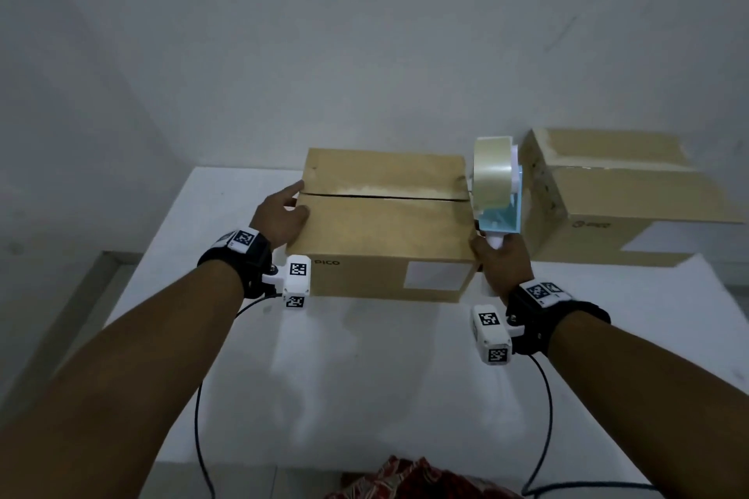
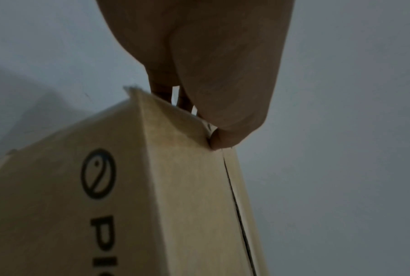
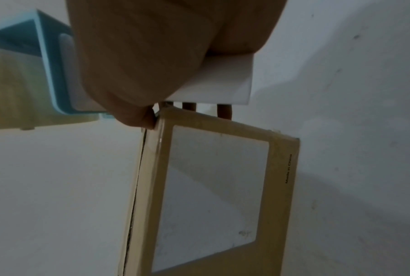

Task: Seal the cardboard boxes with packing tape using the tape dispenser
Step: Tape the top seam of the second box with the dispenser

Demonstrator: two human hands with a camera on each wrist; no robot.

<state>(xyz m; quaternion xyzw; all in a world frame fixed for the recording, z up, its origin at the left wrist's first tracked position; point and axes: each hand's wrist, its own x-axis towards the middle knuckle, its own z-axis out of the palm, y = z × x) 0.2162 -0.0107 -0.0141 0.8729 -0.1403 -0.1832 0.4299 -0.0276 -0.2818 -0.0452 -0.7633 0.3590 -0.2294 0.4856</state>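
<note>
A brown cardboard box (image 1: 385,227) sits on the white table (image 1: 364,377), its top flaps meeting at an untaped seam (image 1: 385,197). My left hand (image 1: 283,211) rests on the box's left end, thumb on top and fingers straight against the edge; the left wrist view shows the thumb (image 2: 223,138) pressing the box (image 2: 175,186) near the seam. My right hand (image 1: 502,263) grips the white handle of the blue tape dispenser (image 1: 496,190), held upright at the seam's right end. In the right wrist view the hand (image 3: 140,56) wraps the handle (image 3: 223,80) above the box's corner (image 3: 284,168).
A second cardboard box (image 1: 616,190) stands at the back right, close behind the dispenser, with tape along its top. A grey wall rises behind the table. A red patterned cloth (image 1: 405,478) shows at the near edge. The table's left edge drops off beside my left forearm.
</note>
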